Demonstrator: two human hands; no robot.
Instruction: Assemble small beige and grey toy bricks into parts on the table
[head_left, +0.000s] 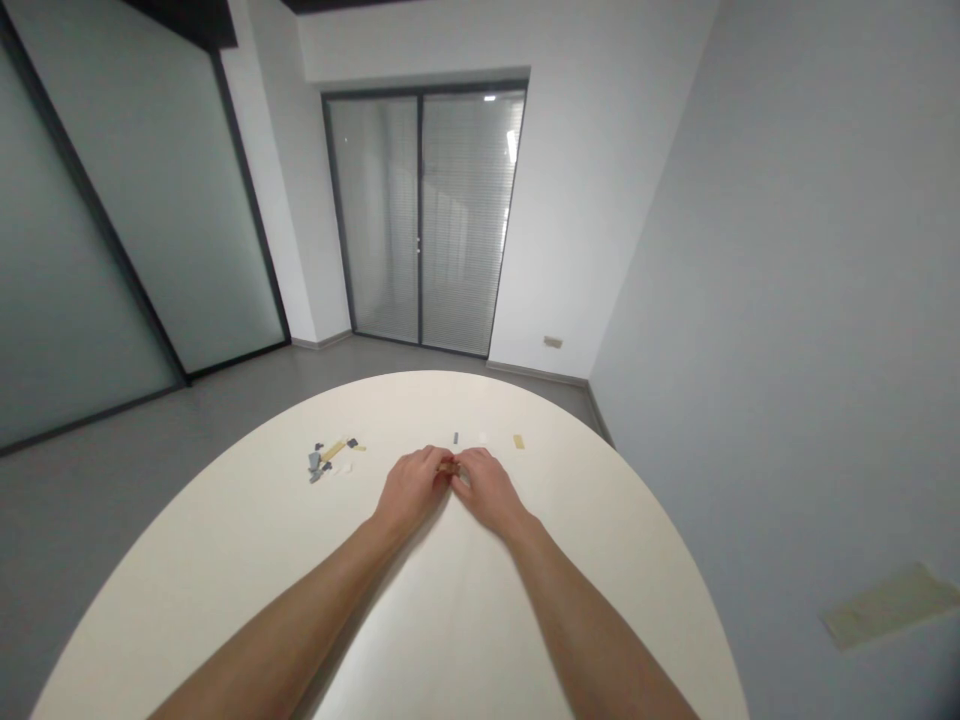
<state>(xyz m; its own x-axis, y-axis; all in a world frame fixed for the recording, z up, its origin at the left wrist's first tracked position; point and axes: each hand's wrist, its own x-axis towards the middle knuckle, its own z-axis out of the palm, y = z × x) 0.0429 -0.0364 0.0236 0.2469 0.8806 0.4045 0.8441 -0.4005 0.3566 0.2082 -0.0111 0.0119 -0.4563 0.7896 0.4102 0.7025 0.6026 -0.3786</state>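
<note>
My left hand (413, 487) and my right hand (486, 487) meet over the middle of the round table. Their fingertips are closed around a small brownish piece (448, 467), mostly hidden by the fingers; its exact kind I cannot make out. Just beyond the fingers lies a small grey-blue strip (456, 438). A flat tan rectangle (519, 441) rests to the right of my right hand. Left of my left hand is a loose group of small pieces, among them a long yellow strip (333, 451), a grey piece (314, 461) and a dark piece (352, 442).
The cream-coloured round table (600, 560) has its curved far edge a little beyond the pieces. A plain wall (787, 300) stands close on the right. Glass doors (420, 220) are at the back, and frosted panels (165, 180) at the left.
</note>
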